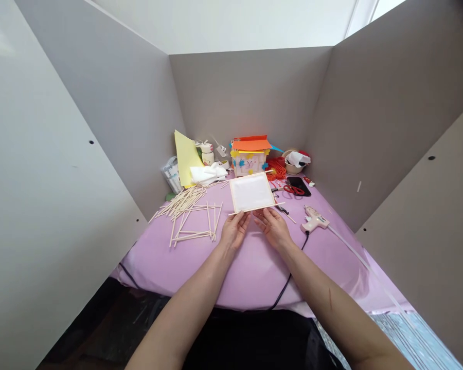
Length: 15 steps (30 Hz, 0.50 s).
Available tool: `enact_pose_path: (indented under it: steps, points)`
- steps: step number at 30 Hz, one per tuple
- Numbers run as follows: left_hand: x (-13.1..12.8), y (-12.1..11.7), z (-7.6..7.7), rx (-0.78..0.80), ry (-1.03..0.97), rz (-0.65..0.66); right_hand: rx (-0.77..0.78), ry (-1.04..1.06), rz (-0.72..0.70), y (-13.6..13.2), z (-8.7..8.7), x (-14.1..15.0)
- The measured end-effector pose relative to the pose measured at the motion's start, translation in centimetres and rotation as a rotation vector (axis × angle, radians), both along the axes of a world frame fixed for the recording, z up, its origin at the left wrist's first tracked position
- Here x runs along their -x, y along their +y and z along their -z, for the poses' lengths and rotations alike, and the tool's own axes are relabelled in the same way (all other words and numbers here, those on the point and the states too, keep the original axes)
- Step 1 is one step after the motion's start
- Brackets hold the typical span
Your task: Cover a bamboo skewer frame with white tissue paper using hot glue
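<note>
Both my hands hold a square frame of thin wooden sticks around a white paper panel [251, 192]. My left hand [235, 229] and my right hand [273, 227] pinch its near edge, a little apart, and lift it slightly off the lilac cloth [254, 272]. To the left lie a loose pile of wooden sticks [182, 201] and a bare stick frame [193, 224]. A pink hot glue gun [315, 219] rests to the right of my right hand, with a black cable [289, 277] running toward me.
Grey panels [250, 92] wall the table on three sides. At the back stand a paper house model [250, 156], yellow paper [187, 159], white cloth [208, 173], and a bowl [293, 162]. Red-handled scissors [294, 190] lie beside a black phone [299, 185].
</note>
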State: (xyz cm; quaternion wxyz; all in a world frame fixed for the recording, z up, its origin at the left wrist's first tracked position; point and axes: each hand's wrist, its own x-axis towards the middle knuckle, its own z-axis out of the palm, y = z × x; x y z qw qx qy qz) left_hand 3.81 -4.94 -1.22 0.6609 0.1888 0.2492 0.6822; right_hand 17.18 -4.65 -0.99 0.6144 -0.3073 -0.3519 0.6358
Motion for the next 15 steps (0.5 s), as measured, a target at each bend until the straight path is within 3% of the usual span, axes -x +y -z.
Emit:
enact_pose_path:
  steps: [5, 9, 12, 15]
  points:
    - [-0.8, -0.8, -0.4, -0.068, 0.040, 0.033, 0.003, 0.036, 0.083, 0.2, -0.5, 0.0]
    - [-0.4, -1.6, -1.1, -0.074, 0.123, 0.174, 0.000, 0.036, 0.130, 0.9, -1.7, -2.2]
    - [1.4, -1.6, -1.4, 0.053, 0.238, 0.315, 0.027, 0.009, 0.131, 1.8, -2.9, -5.5]
    - [4.0, -0.8, -1.8, 0.179, 0.254, 0.378, 0.099, -0.058, 0.039, 2.4, -3.5, -8.3]
